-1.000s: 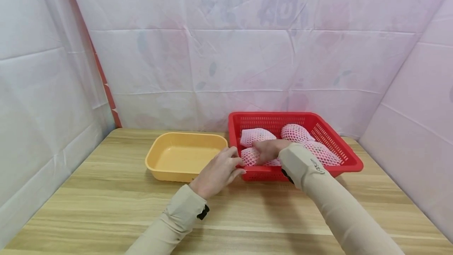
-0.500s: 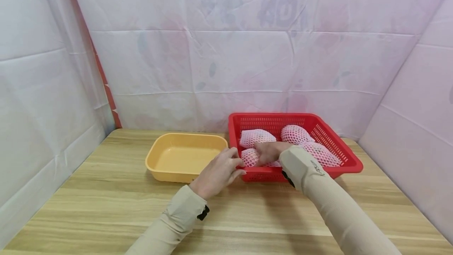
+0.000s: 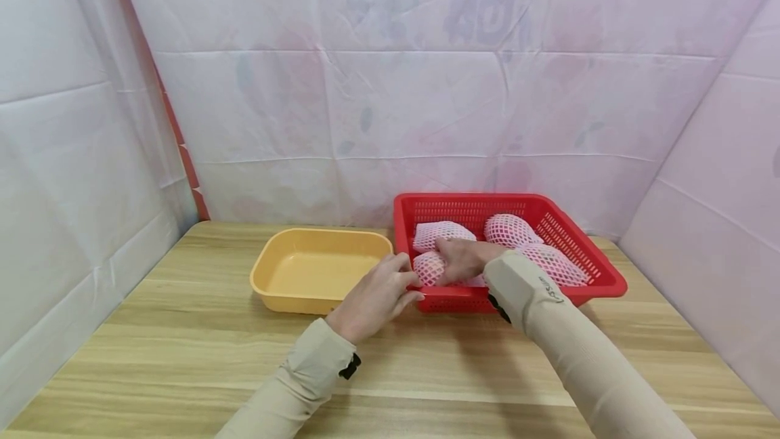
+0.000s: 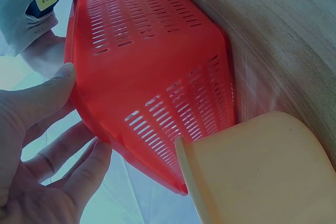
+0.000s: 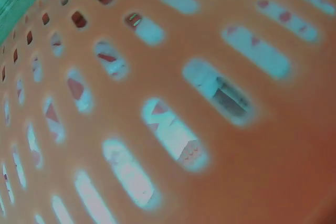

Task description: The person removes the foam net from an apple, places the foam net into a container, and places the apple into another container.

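Observation:
My left hand (image 3: 373,295) holds the front left corner of a red slotted basket (image 3: 475,198). In the left wrist view, the left hand's (image 4: 39,135) thumb and fingertips meet the rim of the basket (image 4: 126,56). Inside the basket, my right hand (image 3: 464,261) grips a fruit in a white-pink foam net (image 3: 429,269) at the front left; its fingertips are partly hidden. Behind it lies another netted fruit (image 3: 443,232). Two more netted fruits sit on the right, one at the back (image 3: 509,228) and one nearer (image 3: 556,264). Only the slotted basket wall (image 5: 252,156) fills the right wrist view.
Left of the basket stands a yellow tub (image 3: 317,275) with nothing in it, close to the basket's side. Both rest on a wooden table (image 3: 183,358). White printed sheets (image 3: 341,100) hang behind and at both sides.
Only slight movement shows: the right hand has shifted a little at the front left netted fruit. The left hand stays on the basket corner.

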{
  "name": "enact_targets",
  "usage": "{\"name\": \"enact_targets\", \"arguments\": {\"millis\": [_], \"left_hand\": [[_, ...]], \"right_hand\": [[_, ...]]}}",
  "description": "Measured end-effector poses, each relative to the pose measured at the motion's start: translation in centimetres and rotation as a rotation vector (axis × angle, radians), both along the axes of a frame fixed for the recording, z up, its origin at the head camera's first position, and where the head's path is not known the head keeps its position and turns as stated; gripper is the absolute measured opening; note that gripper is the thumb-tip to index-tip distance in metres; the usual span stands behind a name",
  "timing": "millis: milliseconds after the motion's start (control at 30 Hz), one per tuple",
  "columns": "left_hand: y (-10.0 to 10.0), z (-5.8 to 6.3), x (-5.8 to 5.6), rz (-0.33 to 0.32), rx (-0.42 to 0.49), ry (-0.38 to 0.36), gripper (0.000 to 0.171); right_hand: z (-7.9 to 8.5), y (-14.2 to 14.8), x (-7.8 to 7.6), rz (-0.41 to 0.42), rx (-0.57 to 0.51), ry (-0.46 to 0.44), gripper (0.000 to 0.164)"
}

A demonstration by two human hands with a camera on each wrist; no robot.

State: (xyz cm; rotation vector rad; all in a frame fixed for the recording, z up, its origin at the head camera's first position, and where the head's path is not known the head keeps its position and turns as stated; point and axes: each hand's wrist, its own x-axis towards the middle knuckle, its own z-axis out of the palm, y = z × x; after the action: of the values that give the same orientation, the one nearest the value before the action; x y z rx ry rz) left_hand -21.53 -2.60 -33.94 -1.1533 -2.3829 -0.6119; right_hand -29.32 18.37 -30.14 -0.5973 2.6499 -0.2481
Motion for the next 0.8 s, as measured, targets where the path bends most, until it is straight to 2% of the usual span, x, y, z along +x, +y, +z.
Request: {"name": "enact_targets", "arguments": {"millis": [167,433,800], "left_hand": [[0.0,0.0,0.0,-0.003,0.005,-0.003,0.017],[0.0,0.0,0.1,-0.006,0.003,-0.011,0.017],[-0.1,0.1,0.1,-0.009,0.014,-0.017,0.019]], "right_hand": [[0.5,0.2,-0.1,0.026,-0.031,0.037,0.058],[1.0,0.5,0.0,0.012,-0.070,0.015,0.064],[1.5,0.6,0.3,0.050,-0.162,0.097,0.064]]}}
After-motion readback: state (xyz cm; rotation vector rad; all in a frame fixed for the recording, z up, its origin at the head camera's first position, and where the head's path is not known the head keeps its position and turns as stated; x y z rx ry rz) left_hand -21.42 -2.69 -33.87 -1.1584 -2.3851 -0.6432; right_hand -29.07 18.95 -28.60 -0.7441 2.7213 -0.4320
